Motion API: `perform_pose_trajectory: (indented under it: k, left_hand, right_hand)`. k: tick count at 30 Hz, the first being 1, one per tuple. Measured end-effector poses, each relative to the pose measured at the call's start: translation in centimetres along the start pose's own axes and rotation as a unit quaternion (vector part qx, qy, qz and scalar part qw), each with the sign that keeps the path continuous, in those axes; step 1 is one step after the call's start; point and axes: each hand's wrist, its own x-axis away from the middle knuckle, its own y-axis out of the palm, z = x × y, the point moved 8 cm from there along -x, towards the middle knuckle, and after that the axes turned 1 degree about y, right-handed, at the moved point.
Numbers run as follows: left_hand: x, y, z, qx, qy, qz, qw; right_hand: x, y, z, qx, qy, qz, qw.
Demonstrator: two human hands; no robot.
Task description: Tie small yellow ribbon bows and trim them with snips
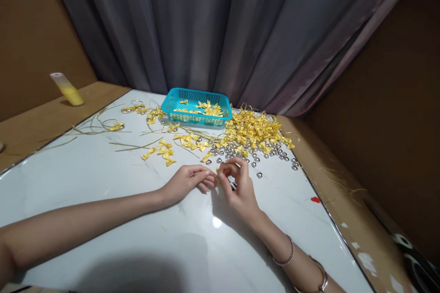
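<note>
My left hand (192, 180) comes in from the left, thumb and fingers pressed together at the tips. Facing it, my right hand (240, 190) pinches with thumb and forefinger, the other fingers curled. Where the fingertips meet, a speck of yellow shows, apparently a small ribbon bow mostly hidden by the fingers. A dark, shiny bit shows under my right palm, too covered to name. Just beyond the hands are scattered silver heart-shaped pieces (229, 152) and loose yellow satin bows (165, 151). A large heap of yellow bows (252, 128) lies behind them.
A turquoise plastic basket (195, 121) with some bows stands at the back by the grey curtain (192, 27). Thin gold cords (99, 132) lie at left. A clear tube with yellow contents (70, 91) stands far left. Scissors (412, 256) are at lower right, a red scrap (315, 200) nearer.
</note>
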Motion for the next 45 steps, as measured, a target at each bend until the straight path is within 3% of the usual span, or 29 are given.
perform_pose_trajectory:
  k: [5, 8, 11, 15, 20, 26, 34, 39, 41, 45]
  left_hand:
    - [-0.1, -0.1, -0.2, 0.007, -0.016, 0.016, 1.000]
    - [0.0, -0.3, -0.2, -0.015, -0.028, 0.037, 0.999]
    - [0.2, -0.1, 0.0, -0.032, -0.033, 0.027, 0.999]
    - [0.3, 0.2, -0.1, -0.045, -0.043, 0.001, 0.998]
    - [0.1, -0.9, 0.3, -0.046, -0.005, 0.048, 0.998]
    - [0.3, -1.8, 1.9, -0.092, 0.060, 0.120, 0.987]
    - [0.3, -0.2, 1.5, -0.150, 0.045, 0.030, 0.987]
    - [0.2, -0.3, 1.4, -0.139, 0.039, 0.025, 0.989]
    - [0.1, -0.6, 1.3, -0.134, 0.033, 0.033, 0.990]
    - [0.0, -0.9, 1.1, -0.131, 0.026, 0.045, 0.990]
  right_hand:
    - [-0.2, 0.6, 1.7, -0.050, 0.060, -0.030, 0.997]
    - [-0.5, -1.1, 2.5, -0.032, 0.093, 0.034, 0.995]
    - [-1.0, -3.0, 2.9, 0.066, 0.111, 0.074, 0.989]
    - [-1.5, -2.2, 2.3, 0.225, 0.048, -0.019, 0.973]
    - [-0.8, 0.0, 3.0, 0.259, 0.039, -0.115, 0.958]
    - [-0.9, 0.1, 2.9, 0.225, 0.052, -0.112, 0.967]
    - [-0.9, 0.0, 0.7, 0.165, -0.020, -0.077, 0.983]
    - [-1.6, -1.2, 1.6, 0.189, 0.033, -0.074, 0.979]
    - [-1.8, -2.1, 2.7, 0.226, 0.075, -0.109, 0.965]
    - [-0.8, -3.1, 4.3, 0.295, 0.123, -0.255, 0.913]
